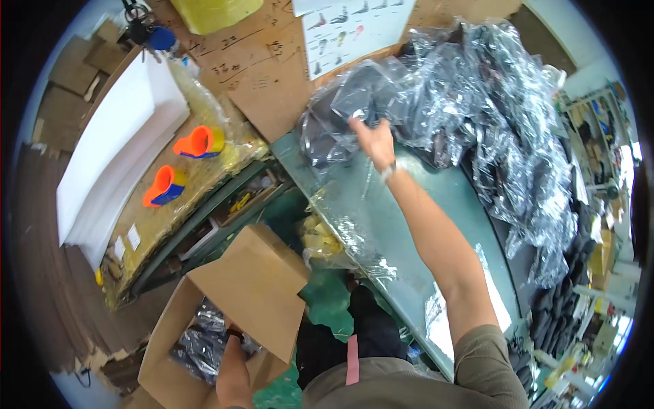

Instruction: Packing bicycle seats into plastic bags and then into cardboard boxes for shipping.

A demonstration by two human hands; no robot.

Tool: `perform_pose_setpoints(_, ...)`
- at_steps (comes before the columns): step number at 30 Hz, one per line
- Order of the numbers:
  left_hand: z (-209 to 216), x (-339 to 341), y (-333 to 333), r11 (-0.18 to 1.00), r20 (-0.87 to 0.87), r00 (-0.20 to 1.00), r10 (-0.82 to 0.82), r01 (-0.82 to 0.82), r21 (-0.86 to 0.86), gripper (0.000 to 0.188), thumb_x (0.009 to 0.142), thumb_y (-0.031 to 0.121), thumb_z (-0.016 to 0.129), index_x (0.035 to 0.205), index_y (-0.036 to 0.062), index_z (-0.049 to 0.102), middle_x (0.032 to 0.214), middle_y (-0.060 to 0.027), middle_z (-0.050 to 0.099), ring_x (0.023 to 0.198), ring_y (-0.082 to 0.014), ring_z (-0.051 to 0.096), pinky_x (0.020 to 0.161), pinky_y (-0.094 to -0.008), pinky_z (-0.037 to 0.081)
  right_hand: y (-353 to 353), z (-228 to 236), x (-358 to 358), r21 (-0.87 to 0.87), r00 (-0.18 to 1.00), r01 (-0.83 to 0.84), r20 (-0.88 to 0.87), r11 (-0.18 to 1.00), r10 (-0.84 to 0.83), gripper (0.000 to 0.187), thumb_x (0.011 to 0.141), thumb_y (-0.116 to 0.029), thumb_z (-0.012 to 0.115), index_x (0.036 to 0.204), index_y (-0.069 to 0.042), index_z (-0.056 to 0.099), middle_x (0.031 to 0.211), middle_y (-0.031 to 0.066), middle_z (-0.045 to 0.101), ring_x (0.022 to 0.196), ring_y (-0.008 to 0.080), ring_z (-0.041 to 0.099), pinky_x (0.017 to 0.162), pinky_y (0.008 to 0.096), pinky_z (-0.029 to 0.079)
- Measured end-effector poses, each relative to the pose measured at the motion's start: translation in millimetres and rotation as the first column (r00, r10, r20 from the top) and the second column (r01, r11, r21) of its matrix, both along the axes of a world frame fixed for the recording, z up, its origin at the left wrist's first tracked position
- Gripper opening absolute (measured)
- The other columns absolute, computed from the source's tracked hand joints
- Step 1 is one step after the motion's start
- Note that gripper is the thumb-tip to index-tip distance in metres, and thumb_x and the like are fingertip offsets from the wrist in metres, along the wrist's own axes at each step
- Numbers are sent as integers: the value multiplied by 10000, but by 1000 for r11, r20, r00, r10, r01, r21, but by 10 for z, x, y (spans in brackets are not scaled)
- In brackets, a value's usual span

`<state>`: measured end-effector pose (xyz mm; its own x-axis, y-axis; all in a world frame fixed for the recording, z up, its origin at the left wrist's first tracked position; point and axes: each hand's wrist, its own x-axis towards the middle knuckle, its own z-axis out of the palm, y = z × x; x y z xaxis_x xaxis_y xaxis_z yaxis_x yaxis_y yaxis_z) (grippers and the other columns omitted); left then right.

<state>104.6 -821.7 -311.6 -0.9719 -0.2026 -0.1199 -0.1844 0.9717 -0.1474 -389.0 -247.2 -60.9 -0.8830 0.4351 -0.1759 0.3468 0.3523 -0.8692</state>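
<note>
Reaching forward over the green table, my right hand (375,142) touches the near edge of a clear plastic bag (357,95) with something dark grey inside. Thumb and fingers are spread apart at the plastic. That bag lies at the left end of a heap of similar bagged dark items (477,88); their exact kind is hard to make out. Low on the left, my left hand (233,344) is down inside an open cardboard box (163,341), beside plastic-wrapped dark items (201,347). Its fingers are hidden among the wrapping and under the box flap (252,286).
The green table (436,204) has a white sheet (470,307) near its front edge. Two orange, yellow and blue tape dispensers (163,187) stand on a wrapped bench at left. Yellowish plastic (320,238) hangs between bench and table. A picture sheet (354,31) is on the board behind.
</note>
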Motion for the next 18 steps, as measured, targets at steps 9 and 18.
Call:
perform_pose_setpoints(9, 3116, -963, 1595, 518, -74, 755, 651, -371, 771, 237, 875, 184, 677, 1023, -2, 669, 969, -160, 700, 909, -309, 670, 830, -363, 515, 708, -610, -782, -859, 996, 82, 82, 506, -23, 435, 944, -357, 610, 1306, -116, 611, 1300, 86, 595, 1221, 231, 526, 936, 431, 466)
perform_pose_setpoints(18, 4384, -1400, 2510, 427, -340, 874, 346, 176, 887, 1040, 713, 519, 817, 1429, -60, 333, 1392, -284, 451, 1289, -443, 440, 1104, -467, 349, -829, 1480, 2796, -233, 941, -302, 83, 924, 328, 790, 769, -71, 729, 1450, 54, 350, 1344, 205, 484, 1196, 267, 500, 1044, 382, 409)
